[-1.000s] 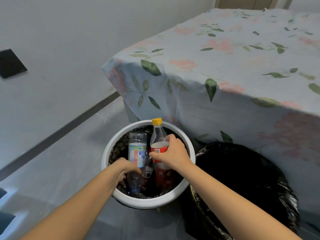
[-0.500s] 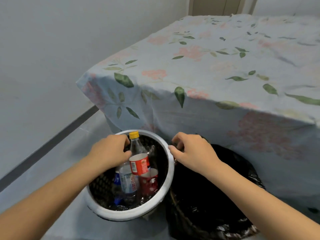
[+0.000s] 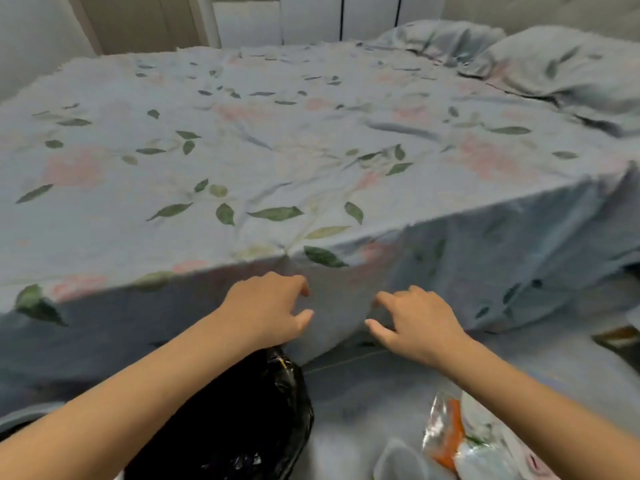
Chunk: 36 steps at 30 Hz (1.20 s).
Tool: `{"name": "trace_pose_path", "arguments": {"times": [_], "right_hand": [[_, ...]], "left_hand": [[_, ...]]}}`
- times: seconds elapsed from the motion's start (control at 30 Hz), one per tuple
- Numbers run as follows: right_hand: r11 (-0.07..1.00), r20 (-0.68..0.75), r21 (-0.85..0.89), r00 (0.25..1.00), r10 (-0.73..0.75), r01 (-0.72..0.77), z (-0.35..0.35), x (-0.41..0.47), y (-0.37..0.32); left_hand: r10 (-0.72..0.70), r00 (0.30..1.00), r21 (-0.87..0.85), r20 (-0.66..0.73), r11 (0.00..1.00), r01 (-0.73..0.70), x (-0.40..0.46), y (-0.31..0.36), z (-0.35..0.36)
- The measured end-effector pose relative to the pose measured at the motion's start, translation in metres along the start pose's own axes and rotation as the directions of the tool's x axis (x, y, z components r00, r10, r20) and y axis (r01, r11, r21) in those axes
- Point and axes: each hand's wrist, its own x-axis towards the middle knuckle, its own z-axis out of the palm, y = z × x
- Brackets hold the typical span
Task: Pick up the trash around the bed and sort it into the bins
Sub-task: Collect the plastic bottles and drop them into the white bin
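Both hands hang empty over the floor at the foot of the bed (image 3: 277, 150). Left hand (image 3: 266, 311) sits just left of centre, fingers loosely curled and spread, thumb out toward 3 o'clock, gripping nothing. Right hand (image 3: 415, 323) sits just beside it toward 3 o'clock, apart from it, fingers likewise relaxed and half bent, thumb pointing toward 9 o'clock, holding nothing. Both forearms come in from the lower corners, the left from 8 o'clock, the right from 4 o'clock.

Under the left wrist, toward 6 o'clock, stands a bin lined with a black plastic bag (image 3: 242, 420); its glossy crumpled liner reaches up to the heel of that hand, and whether they touch cannot be told. At the far left edge, about 8 o'clock, a pale curved rim (image 3: 24, 415) peeks out behind the left forearm.

Trash lies on the floor at 5 o'clock, below the right forearm: a clear crinkled wrapper with orange print (image 3: 446, 431), and just left of it a clear plastic cup (image 3: 398, 460), blurred. More pale packaging lies to the wrapper's right, too smeared to name.

A floral sheet with green leaves and pink flowers covers the bed and drapes down its near side. Pillows (image 3: 554, 71) lie at 1 o'clock.
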Motion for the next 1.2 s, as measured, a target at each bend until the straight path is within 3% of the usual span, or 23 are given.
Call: {"name": "trace_pose_path", "arguments": {"times": [0.17,0.33,0.53,0.77,0.9,1.03,1.2], "right_hand": [[0.963,0.049,-0.006,0.962,0.268,-0.268,-0.06,-0.063,0.078],[0.862,0.101,0.058,0.862,0.496,-0.503,-0.154,-0.127,0.14],[0.721,0.181,0.106,0.726,0.663,-0.685,-0.319,-0.175,0.169],[0.544,0.143,0.214,0.577,0.804,-0.812,-0.474,-0.216,0.197],[0.411,0.117,0.276,0.455,0.883,-0.869,-0.517,-0.253,0.243],[0.359,0.093,0.233,0.388,0.917,-0.904,-0.538,-0.281,0.317],[0.352,0.097,0.257,0.387,0.917,-0.9,-0.502,-0.292,0.451]], "left_hand": [[0.206,0.977,0.095,0.061,0.973,-0.211,0.046,0.085,-0.053],[0.344,0.931,0.124,0.123,0.925,-0.358,0.069,0.165,-0.145],[0.483,0.853,0.088,0.197,0.858,-0.506,0.059,0.248,-0.295],[0.651,0.728,0.066,0.216,0.734,-0.676,0.041,0.347,-0.44],[0.711,0.674,0.089,0.198,0.672,-0.735,0.048,0.415,-0.488],[0.758,0.633,0.107,0.155,0.624,-0.774,0.066,0.499,-0.507],[0.779,0.62,0.054,0.089,0.618,-0.784,0.114,0.625,-0.476]]}}
